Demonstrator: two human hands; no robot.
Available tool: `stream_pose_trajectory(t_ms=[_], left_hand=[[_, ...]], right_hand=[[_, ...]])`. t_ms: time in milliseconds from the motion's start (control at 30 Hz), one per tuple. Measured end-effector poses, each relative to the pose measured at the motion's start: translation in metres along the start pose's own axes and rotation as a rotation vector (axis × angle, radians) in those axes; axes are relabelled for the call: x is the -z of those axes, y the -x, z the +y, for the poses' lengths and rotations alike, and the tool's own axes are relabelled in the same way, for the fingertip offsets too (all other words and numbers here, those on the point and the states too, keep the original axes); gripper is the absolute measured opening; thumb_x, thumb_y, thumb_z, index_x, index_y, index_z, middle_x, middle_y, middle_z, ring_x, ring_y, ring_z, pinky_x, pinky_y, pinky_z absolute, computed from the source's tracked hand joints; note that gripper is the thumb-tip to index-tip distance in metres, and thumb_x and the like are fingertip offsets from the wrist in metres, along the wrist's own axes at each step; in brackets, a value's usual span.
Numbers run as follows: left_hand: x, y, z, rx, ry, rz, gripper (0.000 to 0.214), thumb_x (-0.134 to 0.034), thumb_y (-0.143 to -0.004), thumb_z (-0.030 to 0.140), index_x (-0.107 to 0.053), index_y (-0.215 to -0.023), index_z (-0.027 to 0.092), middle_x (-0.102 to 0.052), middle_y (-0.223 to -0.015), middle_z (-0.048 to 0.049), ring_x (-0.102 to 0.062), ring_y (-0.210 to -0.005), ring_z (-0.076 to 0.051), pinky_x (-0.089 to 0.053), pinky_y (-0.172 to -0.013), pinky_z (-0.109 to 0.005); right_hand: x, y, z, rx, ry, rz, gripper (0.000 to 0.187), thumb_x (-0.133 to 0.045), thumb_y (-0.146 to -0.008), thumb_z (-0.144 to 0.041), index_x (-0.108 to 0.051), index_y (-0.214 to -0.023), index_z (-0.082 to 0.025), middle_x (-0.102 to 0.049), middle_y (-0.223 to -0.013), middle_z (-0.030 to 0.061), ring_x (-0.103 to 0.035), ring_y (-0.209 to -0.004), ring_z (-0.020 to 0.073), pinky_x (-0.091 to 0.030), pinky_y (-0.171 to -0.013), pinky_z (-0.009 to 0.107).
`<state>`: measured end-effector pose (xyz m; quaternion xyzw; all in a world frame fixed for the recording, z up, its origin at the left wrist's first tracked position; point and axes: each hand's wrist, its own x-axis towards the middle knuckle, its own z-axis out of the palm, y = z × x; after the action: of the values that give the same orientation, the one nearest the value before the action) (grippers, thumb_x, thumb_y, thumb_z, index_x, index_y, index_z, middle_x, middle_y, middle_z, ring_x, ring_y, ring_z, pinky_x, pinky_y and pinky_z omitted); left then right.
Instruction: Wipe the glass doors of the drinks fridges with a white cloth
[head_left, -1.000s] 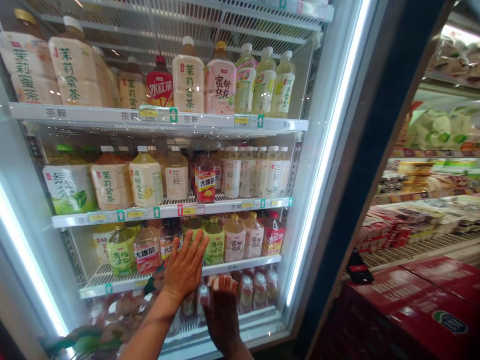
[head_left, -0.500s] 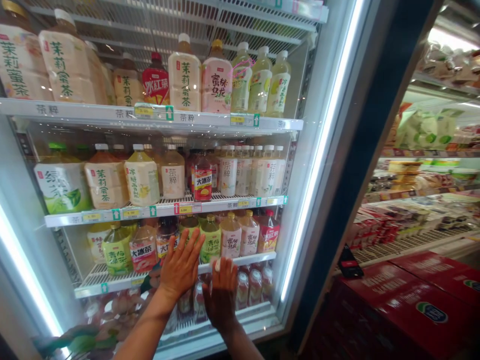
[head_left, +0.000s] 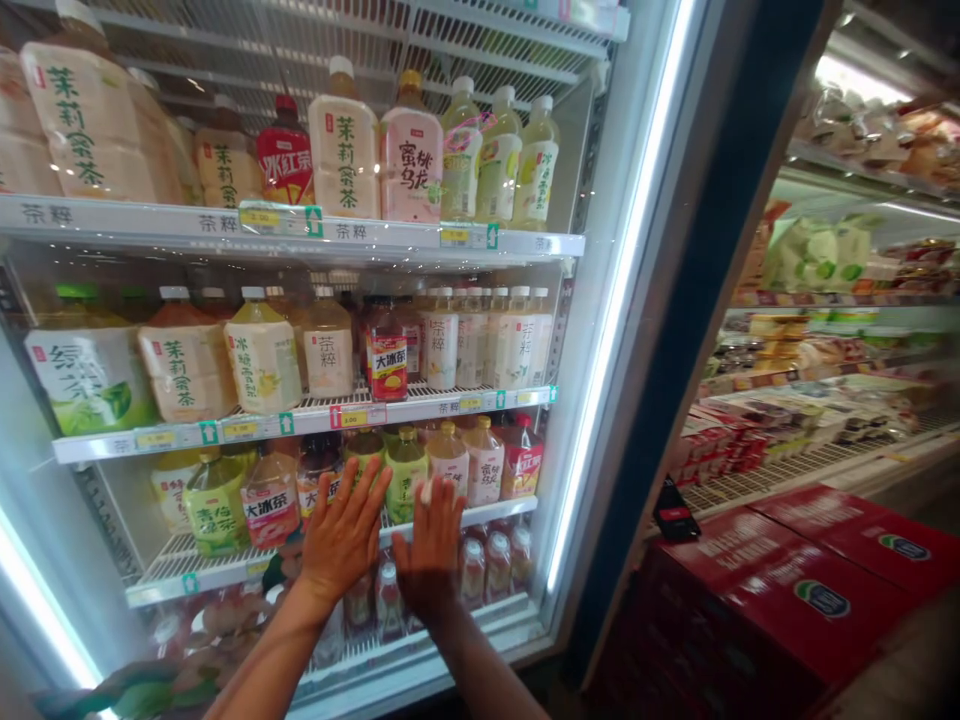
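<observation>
My left hand (head_left: 341,538) is raised palm-forward in front of the lower shelves of a lit drinks cooler, fingers stretched out and holding nothing. Beside it, my right hand (head_left: 431,560) is also flat, its thumb apart, with a small pale spot near the index fingertip. Both seem to be at the cooler's glass front, where reflections show; I cannot tell whether they press on it. Behind the fingers stand a green tea bottle (head_left: 407,470), a pale pink bottle (head_left: 450,450) and a dark-labelled bottle (head_left: 311,480), each partly covered.
Above, large tea bottles (head_left: 90,130) and a red bottle (head_left: 285,160) line the top shelf. A price rail (head_left: 255,428) edges the middle shelf. To the right are the cooler's dark frame (head_left: 675,330), red cartons (head_left: 795,590) and an open chilled display (head_left: 810,410).
The view has turned slightly right, so the cooler and its bottles sit further left. My right hand is a little higher, covering more of the pink bottle. Both hands stay flat.
</observation>
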<state>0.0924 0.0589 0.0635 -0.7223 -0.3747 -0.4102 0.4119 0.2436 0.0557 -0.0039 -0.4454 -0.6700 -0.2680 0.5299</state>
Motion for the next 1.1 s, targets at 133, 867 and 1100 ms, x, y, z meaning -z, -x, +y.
stream_pose_trajectory(t_ms=[133,867,1100], left_hand=[[-0.001,0.002,-0.002,-0.003,0.000,-0.013,0.066,-0.047,-0.099,0.025,-0.027,-0.161,0.023,-0.034,-0.162,-0.0022,-0.013,-0.159,-0.021,-0.004,-0.133,-0.047],[-0.002,0.000,-0.001,-0.026,0.003,0.021,0.067,-0.045,-0.097,0.021,-0.026,-0.161,0.021,-0.032,-0.163,-0.0019,-0.013,-0.159,-0.021,-0.004,-0.132,-0.047],[-0.002,0.001,0.000,-0.023,-0.004,0.012,0.068,-0.046,-0.095,0.019,-0.027,-0.161,0.018,-0.038,-0.160,-0.0037,-0.014,-0.159,-0.021,-0.005,-0.133,-0.047]], right_hand=[[-0.006,0.089,0.010,0.280,-0.040,-0.097,0.062,-0.040,-0.105,-0.038,-0.029,-0.161,-0.014,-0.046,-0.160,0.0110,-0.026,-0.157,0.0257,-0.023,-0.129,0.049],[0.010,-0.060,0.016,-0.028,0.004,0.028,0.073,-0.041,-0.104,-0.024,-0.002,-0.165,-0.013,-0.005,-0.172,0.0168,-0.004,-0.160,0.0352,-0.021,-0.125,0.067],[0.007,-0.039,-0.002,-0.052,-0.007,0.012,0.073,-0.039,-0.103,-0.021,-0.001,-0.165,-0.014,0.000,-0.173,0.0150,-0.001,-0.160,0.0347,-0.019,-0.124,0.069]])
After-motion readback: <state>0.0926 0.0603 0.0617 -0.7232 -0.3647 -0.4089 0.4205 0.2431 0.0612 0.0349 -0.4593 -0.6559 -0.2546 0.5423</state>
